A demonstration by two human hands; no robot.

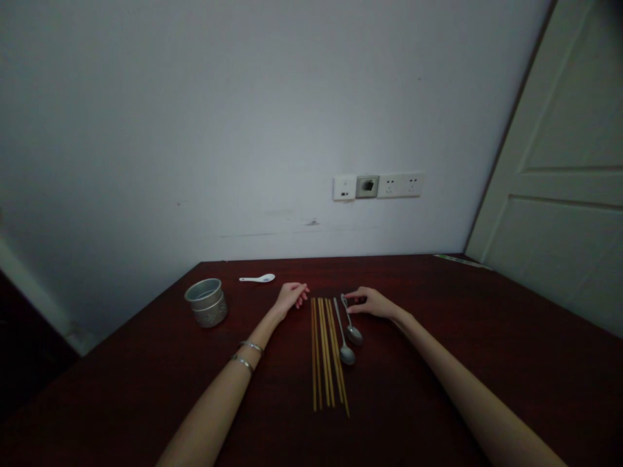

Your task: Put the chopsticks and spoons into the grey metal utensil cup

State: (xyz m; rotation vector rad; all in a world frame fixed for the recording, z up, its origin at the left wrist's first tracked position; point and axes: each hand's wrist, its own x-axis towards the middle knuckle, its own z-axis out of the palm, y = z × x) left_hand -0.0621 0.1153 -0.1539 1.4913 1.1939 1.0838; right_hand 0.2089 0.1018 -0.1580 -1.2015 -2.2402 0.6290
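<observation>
My right hand (374, 302) pinches the handle end of a metal spoon (355, 335) between thumb and fingers. The bowl of that spoon lies low on the table, pointing towards me. Just left of it lies a longer metal spoon (347, 355). Several wooden chopsticks (326, 350) lie side by side beyond that one, lengthwise to me, their near ends uneven. Beside their far ends rests my left hand (292, 296), fingers loosely curled and slightly apart, with nothing seen in them. Two silver bangles (246, 355) circle the left forearm.
On the dark red table (413, 389), a metal container (207, 303) stands at the left. A white spoon (257, 279) lies towards the back. Behind the table is a wall with sockets (399, 185); a pale door (564, 181) is at the right.
</observation>
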